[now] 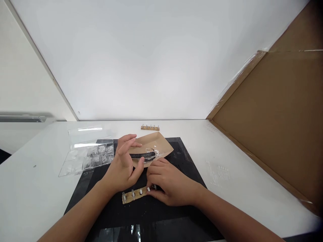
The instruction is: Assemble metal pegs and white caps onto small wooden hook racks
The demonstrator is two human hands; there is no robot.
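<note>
My right hand (168,183) is closed at the right end of a small cardboard strip (137,196), which lies on the black mat. Several tiny clear tubes stand along this strip; one white piece (140,192) sits in it, and another white piece (148,189) shows right beside my thumb and fingertips. What lies under the fingers is mostly hidden. My left hand (127,161) hovers with its fingers spread, in front of a brown paper tray (158,139). In the tray are a dark curved strip (143,155) and small white bits (156,153).
A clear compartment box (85,161) with its lid raised stands at the left, holding small bags. A second strip with pegs (150,128) lies at the back. The black mat (161,228) covers the middle of the white table. A cardboard wall (272,134) bounds the right.
</note>
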